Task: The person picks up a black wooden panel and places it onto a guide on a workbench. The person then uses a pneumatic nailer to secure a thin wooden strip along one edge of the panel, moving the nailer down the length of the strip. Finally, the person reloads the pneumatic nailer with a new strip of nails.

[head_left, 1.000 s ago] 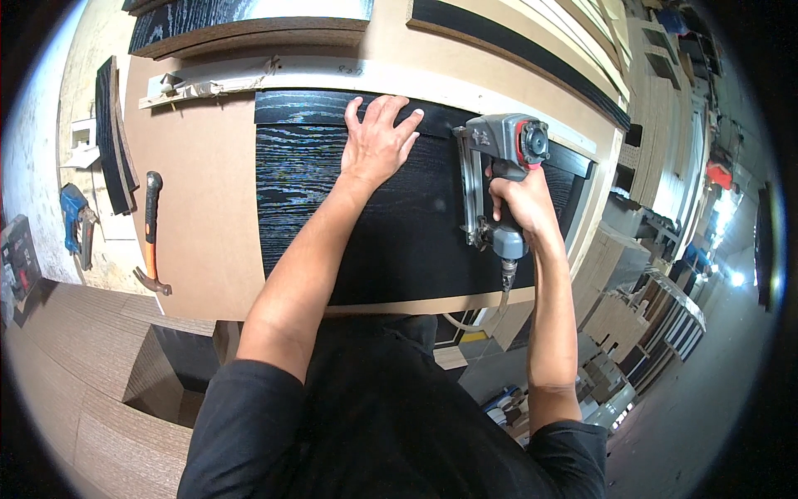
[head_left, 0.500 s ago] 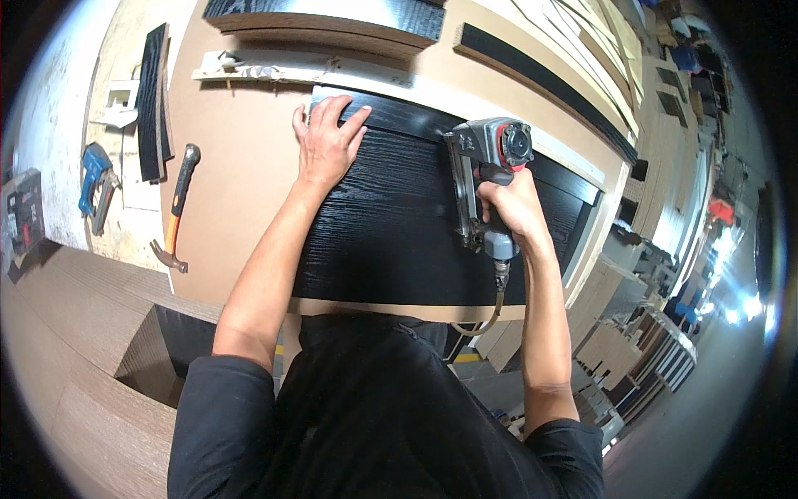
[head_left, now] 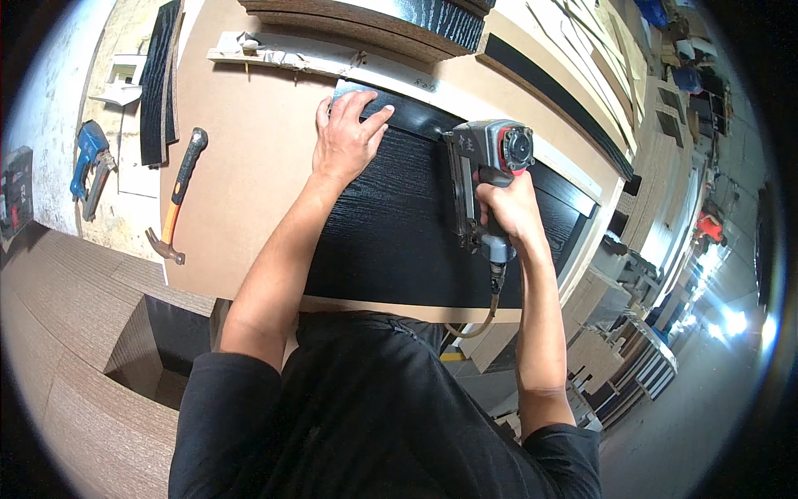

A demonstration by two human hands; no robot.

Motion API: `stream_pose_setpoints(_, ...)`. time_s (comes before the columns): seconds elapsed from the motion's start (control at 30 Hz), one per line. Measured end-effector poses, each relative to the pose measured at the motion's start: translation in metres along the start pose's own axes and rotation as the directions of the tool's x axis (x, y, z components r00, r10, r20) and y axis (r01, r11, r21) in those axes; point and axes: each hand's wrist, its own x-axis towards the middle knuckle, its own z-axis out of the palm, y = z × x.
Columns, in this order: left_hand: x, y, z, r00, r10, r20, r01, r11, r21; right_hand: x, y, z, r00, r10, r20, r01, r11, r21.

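My right hand [head_left: 509, 208] is wrapped round the handle of a grey and black nail gun [head_left: 486, 145]. An air hose [head_left: 482, 324] runs from the base of its grip toward my body. The gun's nose is at a narrow black strip [head_left: 407, 114]; whether it presses on the strip I cannot tell. That strip lies along the far side of a wide black wood-grain panel [head_left: 382, 224]. With fingers spread, my left hand [head_left: 353, 137] rests on the strip's left end and the panel beside it, holding nothing.
A claw hammer [head_left: 180, 195] with an orange and black handle lies to the left. Beyond it are a blue stapler-like tool [head_left: 91, 162] and dark wood strips [head_left: 158, 91]. A pale wooden batten [head_left: 324, 62], stacked black boards [head_left: 416, 21] and a long black strip [head_left: 553, 100] lie behind the panel.
The view has shifted slightly. The nail gun's nose sits a little closer to my left hand. Both hands keep the same hold and contact.
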Motion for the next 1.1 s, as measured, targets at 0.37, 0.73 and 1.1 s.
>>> stream_pose_setpoints(0.37,0.018,-0.049,-0.027,0.817,-0.548,0.177,0.564,0.700,-0.439,0.001,-0.021,0.019,0.995,-0.082,0.048,0.082,0.997,-0.001)
stream_pose_setpoints(0.73,0.022,-0.053,-0.031,0.731,-0.622,0.281,0.668,0.564,-0.486,0.017,-0.080,0.071,0.970,-0.144,0.195,0.164,0.982,-0.091)
stream_pose_setpoints(1.1,0.023,-0.053,-0.030,0.695,-0.633,0.342,0.707,0.514,-0.485,0.017,-0.093,0.075,0.973,-0.132,0.192,0.158,0.979,-0.126)
